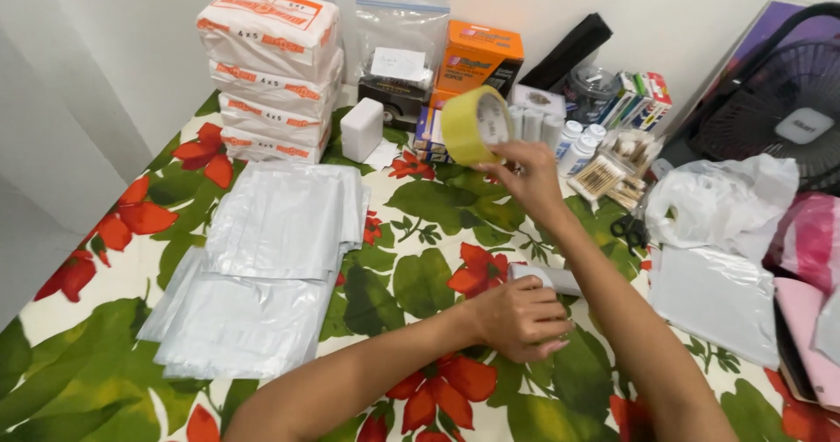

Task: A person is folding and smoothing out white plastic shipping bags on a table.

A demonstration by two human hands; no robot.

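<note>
Yellow tape roll pinched by right hand; left hand covers white packet.

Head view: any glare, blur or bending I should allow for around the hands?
Head view: soft even light, faint shadows; mild sheen on the grey plastic bags; tape roll in the right hand slightly motion-soft; left hand sharp; wide-angle bending at the edges, seen at the fan.
</note>
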